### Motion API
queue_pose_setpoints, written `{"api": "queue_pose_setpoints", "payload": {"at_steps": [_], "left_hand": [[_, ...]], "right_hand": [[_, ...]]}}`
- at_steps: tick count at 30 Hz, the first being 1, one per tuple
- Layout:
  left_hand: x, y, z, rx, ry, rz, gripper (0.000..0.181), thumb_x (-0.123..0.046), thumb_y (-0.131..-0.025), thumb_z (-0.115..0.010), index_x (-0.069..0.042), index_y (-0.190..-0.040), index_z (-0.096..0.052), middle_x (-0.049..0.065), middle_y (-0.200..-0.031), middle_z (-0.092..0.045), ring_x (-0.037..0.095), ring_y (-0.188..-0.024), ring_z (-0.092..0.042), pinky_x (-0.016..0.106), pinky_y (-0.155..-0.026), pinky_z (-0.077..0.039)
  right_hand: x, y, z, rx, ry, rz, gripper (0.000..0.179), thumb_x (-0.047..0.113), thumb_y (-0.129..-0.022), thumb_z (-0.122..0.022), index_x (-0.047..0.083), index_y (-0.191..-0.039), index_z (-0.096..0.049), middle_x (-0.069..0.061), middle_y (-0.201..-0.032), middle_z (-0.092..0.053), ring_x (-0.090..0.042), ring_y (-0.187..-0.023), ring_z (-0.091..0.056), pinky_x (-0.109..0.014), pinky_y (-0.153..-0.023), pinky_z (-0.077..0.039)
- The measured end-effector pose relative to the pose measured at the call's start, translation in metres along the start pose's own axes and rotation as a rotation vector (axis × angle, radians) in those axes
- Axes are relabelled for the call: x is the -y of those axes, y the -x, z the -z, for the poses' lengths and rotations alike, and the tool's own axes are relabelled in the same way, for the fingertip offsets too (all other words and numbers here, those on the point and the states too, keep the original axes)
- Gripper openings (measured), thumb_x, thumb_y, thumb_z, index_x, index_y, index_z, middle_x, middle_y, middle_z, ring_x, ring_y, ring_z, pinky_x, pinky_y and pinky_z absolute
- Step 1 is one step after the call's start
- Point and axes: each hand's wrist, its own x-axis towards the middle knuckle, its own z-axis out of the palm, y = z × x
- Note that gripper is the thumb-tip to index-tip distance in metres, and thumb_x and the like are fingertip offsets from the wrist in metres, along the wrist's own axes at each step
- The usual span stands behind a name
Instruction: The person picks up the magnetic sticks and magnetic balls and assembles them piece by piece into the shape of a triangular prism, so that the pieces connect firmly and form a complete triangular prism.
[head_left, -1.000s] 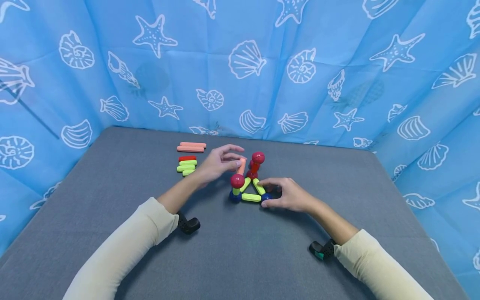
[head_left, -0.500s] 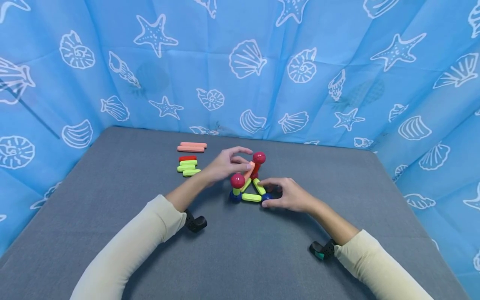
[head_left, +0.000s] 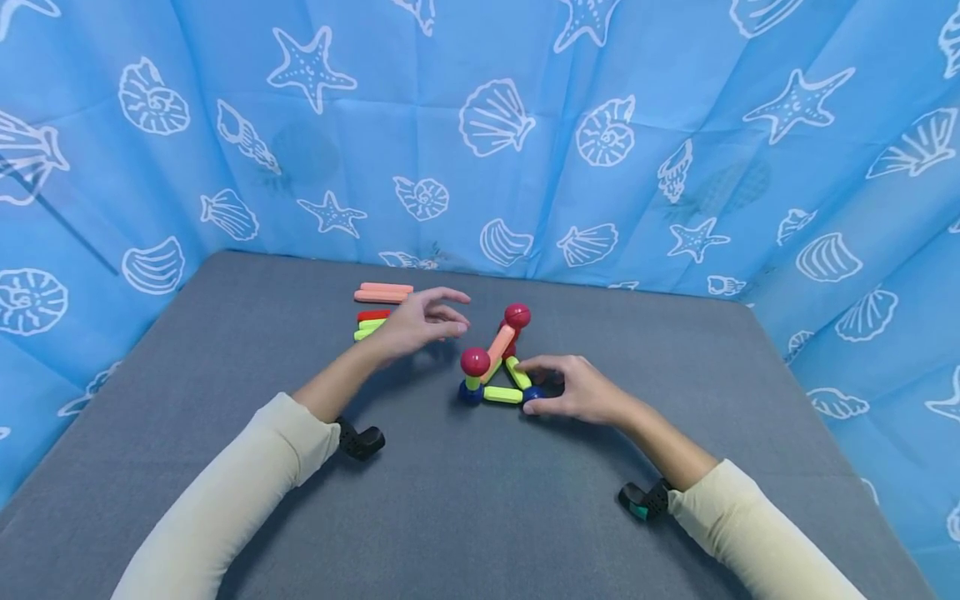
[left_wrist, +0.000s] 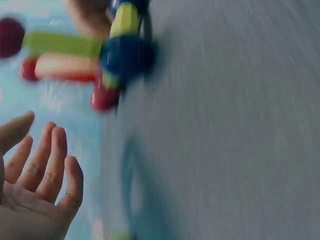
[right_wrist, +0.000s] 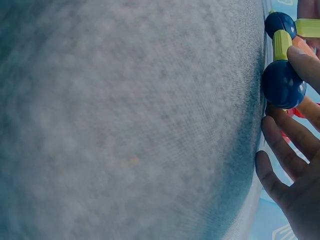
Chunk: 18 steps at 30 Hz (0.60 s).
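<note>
A structure of magnetic rods and balls stands mid-table. Its base triangle has yellow-green rods (head_left: 502,395), with a blue ball (head_left: 472,392) at the left front corner. A short upright there carries a red ball (head_left: 475,361); a red post at the back carries another red ball (head_left: 517,314). An orange rod (head_left: 501,343) slants up against the back post, its lower end behind the front red ball. My right hand (head_left: 581,390) holds the right corner's blue ball (right_wrist: 282,85) between thumb and fingers. My left hand (head_left: 423,321), fingers spread and empty, hovers left of the structure.
At the left lie two orange rods (head_left: 382,296), a red rod (head_left: 373,316) and several yellow-green rods (head_left: 365,335), partly hidden by my left hand. A blue curtain (head_left: 420,150) with shell prints hangs behind the grey table (head_left: 480,517).
My left hand carried the orange rod right to the back post, let go of it there and drew back left. My right hand stayed at the blue ball.
</note>
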Motion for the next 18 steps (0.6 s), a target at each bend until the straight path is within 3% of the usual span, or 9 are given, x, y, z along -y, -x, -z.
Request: {"api": "queue_pose_setpoints", "payload": {"at_steps": [4,8,13,18], "left_hand": [[0.013,0.019,0.033,-0.08,-0.188,-0.04,0.037,-0.006,-0.093,-0.069,0.0,-0.129,-0.059,0.018,-0.108,-0.072,0.025,-0.103,-0.068,0.045,-0.09,-0.052],[0.024,0.037,0.055,-0.089,-0.382,-0.042,0.034,-0.001,-0.089,-0.073,0.004,-0.121,-0.063,0.012,-0.1,-0.074,0.025,-0.097,-0.07,0.045,-0.085,-0.055],[0.032,0.052,0.068,-0.067,-0.457,-0.023,0.033,0.002,-0.084,-0.076,0.002,-0.116,-0.066,0.012,-0.1,-0.074,0.027,-0.095,-0.07,0.043,-0.078,-0.056],[0.034,0.058,0.073,-0.061,-0.539,-0.006,0.037,0.003,-0.081,-0.078,0.0,-0.116,-0.066,0.013,-0.102,-0.072,0.027,-0.094,-0.068,0.044,-0.081,-0.055]], "right_hand": [[0.0,0.0,0.0,-0.003,0.012,0.004,0.055,0.024,-0.086,-0.079,0.003,-0.133,-0.06,-0.01,-0.123,-0.066,-0.025,-0.108,-0.062,-0.045,-0.09,-0.053],[0.0,0.0,0.001,-0.005,0.02,-0.005,0.056,0.025,-0.084,-0.08,0.004,-0.133,-0.061,-0.008,-0.123,-0.066,-0.023,-0.107,-0.062,-0.043,-0.089,-0.052],[-0.001,-0.001,0.001,-0.003,0.019,-0.022,0.056,0.024,-0.083,-0.081,0.006,-0.133,-0.062,-0.006,-0.123,-0.066,-0.021,-0.107,-0.062,-0.042,-0.09,-0.052],[-0.002,-0.002,0.001,0.006,0.011,-0.023,0.057,0.026,-0.084,-0.081,0.005,-0.133,-0.061,-0.007,-0.121,-0.067,-0.022,-0.106,-0.063,-0.043,-0.091,-0.052]]}}
